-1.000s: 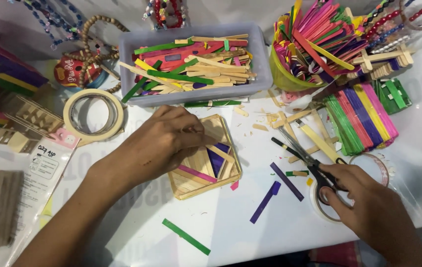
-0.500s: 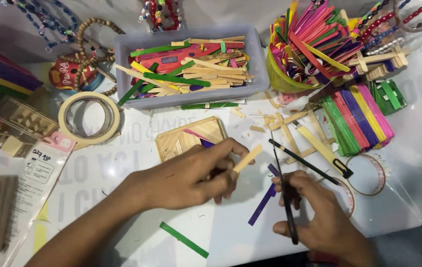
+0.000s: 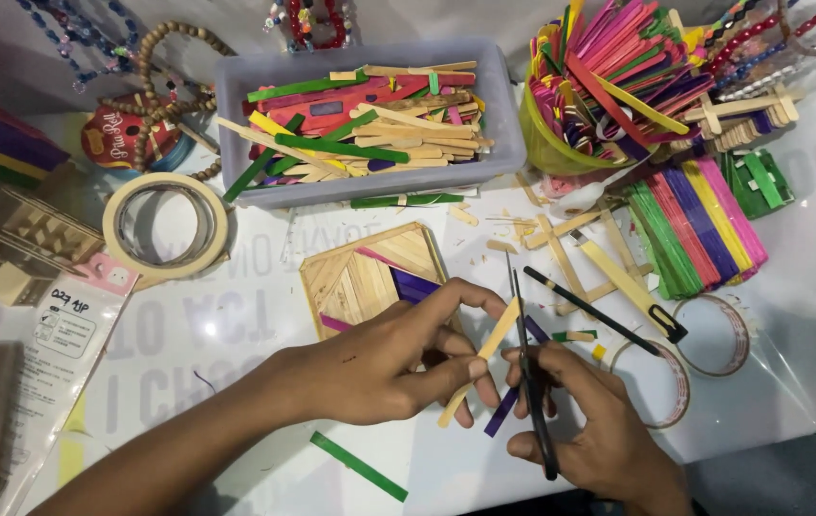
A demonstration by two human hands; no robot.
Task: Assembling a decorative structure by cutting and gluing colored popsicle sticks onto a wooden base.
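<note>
Head view. Left hand (image 3: pixel 384 368) over the white table (image 3: pixel 236 334), thumb and fingers pinched on a plain wooden craft stick (image 3: pixel 480 362). The stick runs on a slant, lower end near the fingertips, upper end up against the scissor blades. Right hand (image 3: pixel 589 430) is curled shut round the handles of black scissors (image 3: pixel 528 368); blades point away from the body, narrowly parted or nearly together, hard to tell which. They meet the stick near its upper end.

Just behind the left hand lies a square panel of sticks (image 3: pixel 369 277), mostly bare wood laid in diagonals, with purple and pink pieces at its near corner. A purple stick (image 3: pixel 503 409) lies under the hands; a green stick (image 3: pixel 358 465) lies loose nearer the body.

Round about: grey tray of mixed sticks (image 3: pixel 369 124) at the back, green cup of coloured sticks (image 3: pixel 561 143) to its right, bundles of coloured sticks (image 3: pixel 699 225) further right, masking tape roll (image 3: pixel 165 229) to the left, clear tape rolls (image 3: pixel 709 334) on the right, black pen (image 3: pixel 604 306) between.

Judgement: step in hand looks like trimming the plain stick to length for the panel. Next move would call for a steady pinch close to the cut, blades square across the stick, fingertips kept clear of the edge.
</note>
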